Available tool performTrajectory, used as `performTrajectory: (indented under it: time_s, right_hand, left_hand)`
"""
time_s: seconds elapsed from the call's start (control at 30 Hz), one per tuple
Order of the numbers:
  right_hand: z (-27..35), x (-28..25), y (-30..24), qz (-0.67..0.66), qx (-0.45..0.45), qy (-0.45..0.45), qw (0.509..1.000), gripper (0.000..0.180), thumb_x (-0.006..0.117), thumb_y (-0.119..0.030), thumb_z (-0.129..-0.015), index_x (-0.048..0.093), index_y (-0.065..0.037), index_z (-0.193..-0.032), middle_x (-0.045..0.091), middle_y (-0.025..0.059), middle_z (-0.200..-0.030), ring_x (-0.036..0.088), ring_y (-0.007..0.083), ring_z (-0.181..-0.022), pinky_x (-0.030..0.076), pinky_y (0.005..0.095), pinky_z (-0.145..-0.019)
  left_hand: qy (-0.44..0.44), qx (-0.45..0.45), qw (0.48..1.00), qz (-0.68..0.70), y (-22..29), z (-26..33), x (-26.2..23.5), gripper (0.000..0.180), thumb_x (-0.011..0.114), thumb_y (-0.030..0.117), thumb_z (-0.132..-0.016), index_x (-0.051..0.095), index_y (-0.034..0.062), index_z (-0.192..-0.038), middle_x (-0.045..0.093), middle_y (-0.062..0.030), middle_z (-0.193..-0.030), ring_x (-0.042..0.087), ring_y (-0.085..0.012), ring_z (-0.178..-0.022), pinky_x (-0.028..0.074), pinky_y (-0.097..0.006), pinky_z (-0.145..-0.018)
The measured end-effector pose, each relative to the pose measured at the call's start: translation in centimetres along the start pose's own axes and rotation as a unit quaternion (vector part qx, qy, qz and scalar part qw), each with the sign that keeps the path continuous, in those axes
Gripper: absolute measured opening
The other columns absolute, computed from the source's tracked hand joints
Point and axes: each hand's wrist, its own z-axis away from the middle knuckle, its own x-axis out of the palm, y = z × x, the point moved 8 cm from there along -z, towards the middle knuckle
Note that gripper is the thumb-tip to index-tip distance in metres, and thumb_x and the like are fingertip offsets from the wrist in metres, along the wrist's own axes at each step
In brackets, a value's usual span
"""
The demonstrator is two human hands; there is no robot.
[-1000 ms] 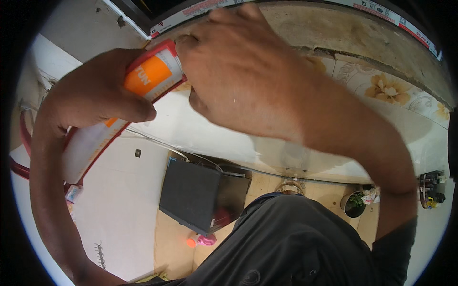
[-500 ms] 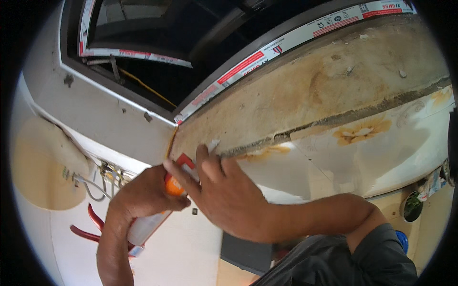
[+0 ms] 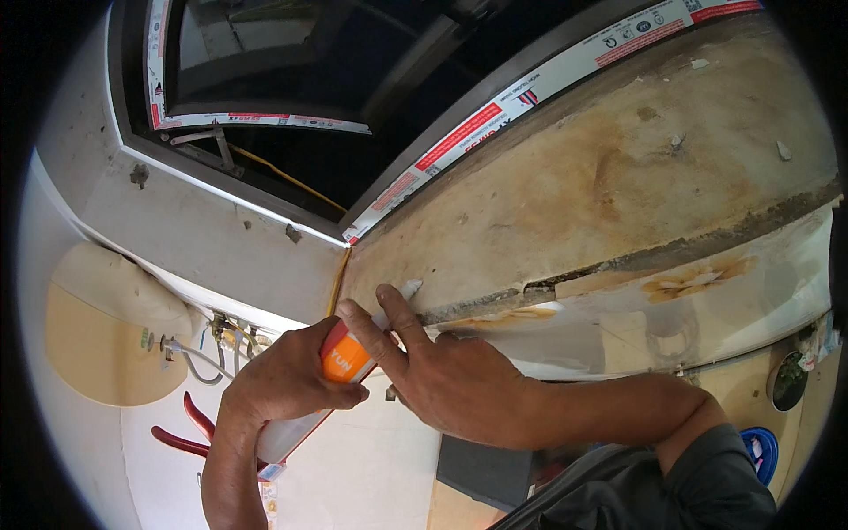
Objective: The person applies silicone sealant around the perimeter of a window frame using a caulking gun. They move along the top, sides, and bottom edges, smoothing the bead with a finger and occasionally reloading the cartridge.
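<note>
A caulking gun with dark red handles (image 3: 181,439) holds a sealant tube (image 3: 343,355) with an orange and red front. My left hand (image 3: 287,373) is wrapped round the tube near its front end. From the right, my right hand (image 3: 459,378) reaches over the tube's front, two fingers stretched out and apart beside the nozzle, its other fingers bent. The white nozzle tip (image 3: 410,289) shows past the fingertips, over the stained sill (image 3: 530,230). My right hand hides the rest of the nozzle, and whether the fingers press on it is unclear.
A dark window frame (image 3: 291,209) with printed protective tape (image 3: 477,128) borders the sill. A broken, rough edge (image 3: 618,262) runs above glossy floral tiles (image 3: 609,331). A rounded beige water heater (image 3: 115,344) with hoses hangs at left. A blue basin (image 3: 761,450) sits lower right.
The whole view has shifted, so the scene sits lower and further right. My right hand's fingers have straightened and moved a little off the tube, showing more of its orange front.
</note>
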Motion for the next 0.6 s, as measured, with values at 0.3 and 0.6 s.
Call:
performTrajectory:
  time_s: [0.3,0.6]
  right_hand:
    - [1.3,0.9,0.0,0.045,-0.113,0.076,0.99,0.071,0.063,-0.018,-0.096,0.035,0.001,-0.158,0.045,0.0444,-0.141,0.074,0.0275,-0.066,0.061,0.0353,-0.057]
    - [1.5,1.1,0.3,-0.006,-0.111,0.116,0.987,0.063,0.055,-0.018,-0.101,0.036,-0.007,-0.16,0.046,0.0474,-0.137,0.075,0.028,-0.07,0.06,0.0341,-0.056]
  left_hand:
    - [0.035,0.12,0.984,0.128,-0.2,1.1,2.2,0.1,0.087,0.019,-0.071,0.035,0.011,-0.156,0.066,-0.0215,-0.131,0.071,-0.0346,-0.109,0.054,-0.039,-0.1]
    - [0.027,0.122,0.986,0.108,0.9,0.8,2.3,0.097,0.079,0.006,-0.068,0.037,0.0219,-0.154,0.066,-0.0172,-0.132,0.071,-0.035,-0.111,0.056,-0.042,-0.099]
